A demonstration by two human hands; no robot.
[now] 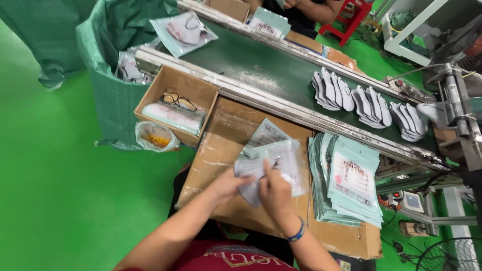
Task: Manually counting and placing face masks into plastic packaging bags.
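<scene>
My left hand [228,184] and my right hand [275,191] both grip a stack of grey face masks [251,173] that sits partly inside a clear-and-green plastic pouch [283,155], held just above a cardboard work surface [226,135]. Another pouch [265,134] lies flat under it. To the right lies a pile of empty green pouches [349,180]. Three fanned bundles of grey-and-white masks [332,90] rest on the dark green conveyor belt [251,60].
An open cardboard box [175,103] with pouches and loops stands at the left. Behind it is a green woven sack [108,65]. A filled pouch [185,31] lies at the belt's end. Another person [306,7] works across the belt. Machinery [454,105] stands at right.
</scene>
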